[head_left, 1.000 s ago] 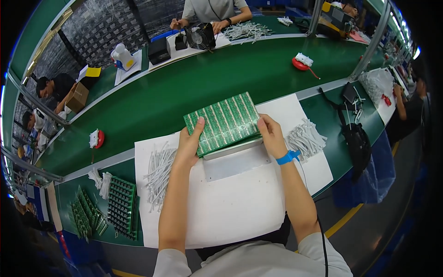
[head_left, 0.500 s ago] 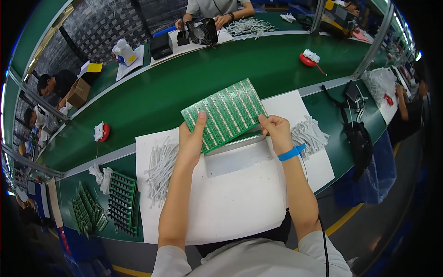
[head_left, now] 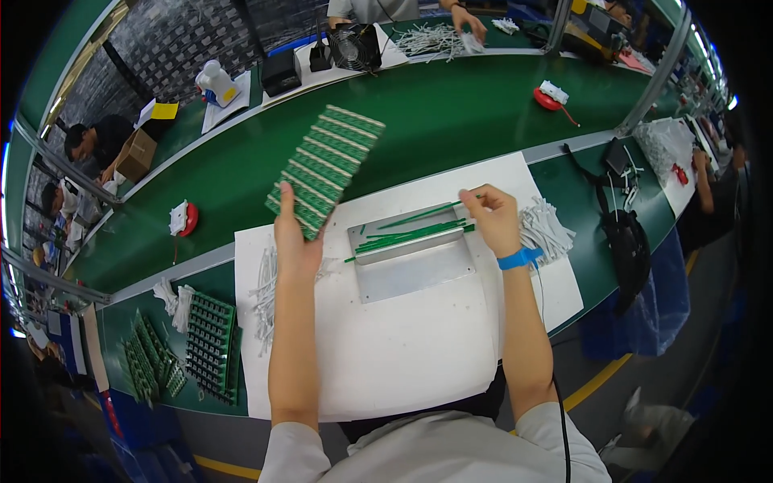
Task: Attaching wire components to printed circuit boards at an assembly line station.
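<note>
My left hand [head_left: 296, 237] grips a green circuit board panel [head_left: 328, 165] by its lower corner, thumb on its face, and the panel is tilted up over the green surface. Between the fingertips of my right hand [head_left: 493, 216] is the end of a thin green board strip [head_left: 419, 216]. Below that strip, several more green strips [head_left: 407, 237] lie across a shallow metal tray [head_left: 415, 278]. The tray rests on white paper [head_left: 403, 354]. A blue wrist strap [head_left: 520, 258] circles my right wrist.
White cable bundles [head_left: 546, 229] lie right of my right hand, with more [head_left: 264, 302] beside my left forearm. Stacked boards [head_left: 211, 346] and loose green panels [head_left: 149, 358] sit at left. A black bag [head_left: 624, 249] lies at right. Across the green belt, a person's hand [head_left: 469, 22] reaches over cables.
My left hand has swung the panel left and turned it steeper. My right hand has come away from the panel holding a strip. The tray's strips are now uncovered.
</note>
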Motion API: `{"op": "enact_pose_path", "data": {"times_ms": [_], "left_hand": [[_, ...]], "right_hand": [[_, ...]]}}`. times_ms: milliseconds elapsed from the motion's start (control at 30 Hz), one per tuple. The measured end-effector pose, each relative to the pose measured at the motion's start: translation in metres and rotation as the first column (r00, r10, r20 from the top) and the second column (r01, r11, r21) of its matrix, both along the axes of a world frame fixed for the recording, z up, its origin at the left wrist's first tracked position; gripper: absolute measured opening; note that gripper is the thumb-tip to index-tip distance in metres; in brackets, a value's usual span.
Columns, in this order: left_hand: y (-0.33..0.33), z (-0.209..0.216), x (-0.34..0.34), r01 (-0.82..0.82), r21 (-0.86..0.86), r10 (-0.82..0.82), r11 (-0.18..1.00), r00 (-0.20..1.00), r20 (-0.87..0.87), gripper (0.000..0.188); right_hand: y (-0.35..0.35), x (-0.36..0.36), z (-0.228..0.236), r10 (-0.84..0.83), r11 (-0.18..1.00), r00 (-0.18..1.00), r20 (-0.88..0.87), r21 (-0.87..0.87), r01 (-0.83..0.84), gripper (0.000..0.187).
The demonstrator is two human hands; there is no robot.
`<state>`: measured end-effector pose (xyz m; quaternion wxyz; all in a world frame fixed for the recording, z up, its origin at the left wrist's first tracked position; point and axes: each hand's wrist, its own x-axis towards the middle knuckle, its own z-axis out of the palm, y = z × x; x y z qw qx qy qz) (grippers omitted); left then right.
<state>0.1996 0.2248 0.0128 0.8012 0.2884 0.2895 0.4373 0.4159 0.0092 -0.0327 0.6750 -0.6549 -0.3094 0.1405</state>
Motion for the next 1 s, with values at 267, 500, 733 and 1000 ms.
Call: {"op": "enact_pose_path", "data": {"times_ms": [267, 500, 733, 1000], "left_hand": [[0.001, 0.021, -0.012, -0.073, -0.003, 0.073, 0.997, 0.996, 0.059, 0.046], [-0.001, 0.024, -0.012, -0.027, 0.049, 0.025, 0.998, 0.999, 0.041, 0.046], [0.000, 0.026, -0.017, 0.025, 0.055, -0.028, 0.998, 0.998, 0.065, 0.041], [-0.014, 0.023, -0.024, 0.010, 0.111, -0.015, 0.994, 0.999, 0.045, 0.053]], "right_hand": [[-0.006, 0.015, -0.010, -0.088, 0.985, 0.921, 0.379, -0.108, 0.138, 0.027], [-0.017, 0.009, -0.002, -0.035, 0.835, 0.928, 0.370, -0.499, 0.231, 0.031], [-0.010, 0.008, -0.016, 0.152, 0.920, 0.918, 0.365, -0.392, 0.004, 0.016], [-0.013, 0.007, -0.011, 0.147, 0.925, 0.900, 0.410, -0.379, 0.022, 0.015]]}}
